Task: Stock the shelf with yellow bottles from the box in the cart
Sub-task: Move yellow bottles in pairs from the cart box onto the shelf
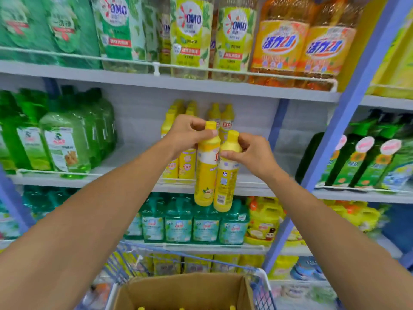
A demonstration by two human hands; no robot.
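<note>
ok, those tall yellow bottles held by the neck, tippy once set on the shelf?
Likely tippy: the left-hand bottle is tall and narrow. Probably stiff plastic: no dents show where the left hand and right hand grip. The glossy label on the right-hand bottle may make it slippery.

- We read "OMO" in a red-splashed emblem on the green refill pouch (pixel 118 30) on the top shelf.
- We read the same "OMO" on the 2 yellow-green bottles (pixel 190 36) beside it.
- On the 2 orange bottles (pixel 279 45) we read blue Chinese characters ending in "28".
- The yellow bottle in the left hand (pixel 204 166) bears a red Chinese character, partly covered.
- The other labels are too blurred for us to read.
</note>
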